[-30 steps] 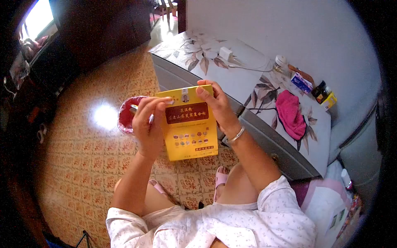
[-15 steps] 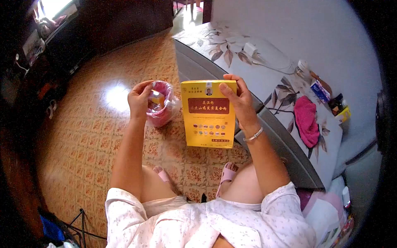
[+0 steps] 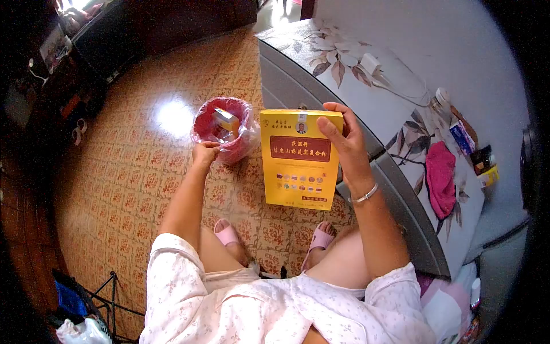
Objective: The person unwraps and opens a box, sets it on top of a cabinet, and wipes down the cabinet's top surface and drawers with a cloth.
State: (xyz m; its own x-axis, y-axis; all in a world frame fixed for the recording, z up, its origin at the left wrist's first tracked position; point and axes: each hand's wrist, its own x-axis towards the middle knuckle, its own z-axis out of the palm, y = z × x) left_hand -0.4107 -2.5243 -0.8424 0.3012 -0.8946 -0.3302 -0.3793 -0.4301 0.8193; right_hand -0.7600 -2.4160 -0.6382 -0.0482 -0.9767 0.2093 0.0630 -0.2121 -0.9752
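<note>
My right hand [image 3: 346,143] grips a yellow box [image 3: 301,180] by its upper right edge, thumb across the front. The box is upright, its printed front facing me, with a dark red label and rows of small pictures. My left hand [image 3: 205,153] is closed, fingertips pressed together, at the near side of a pink waste bin [image 3: 201,123] as seen from above. What those fingers hold, if anything, cannot be made out. A clear plastic bag [image 3: 247,143] lines the bin. Inside lies a small yellow-and-white carton [image 3: 227,122].
At the right stands a grey cabinet [image 3: 298,92] with a flower-patterned top, bearing a pink cloth [image 3: 441,180], a white charger [image 3: 370,63] with its cable, and small boxes [image 3: 463,136]. A black metal stand [image 3: 113,295] is at lower left. Pink slippers [image 3: 227,234] are on the patterned floor.
My left hand has moved down from in front of the bin to its near side, uncovering the carton inside. The yellow box stays in my right hand. The view has shifted slightly.
</note>
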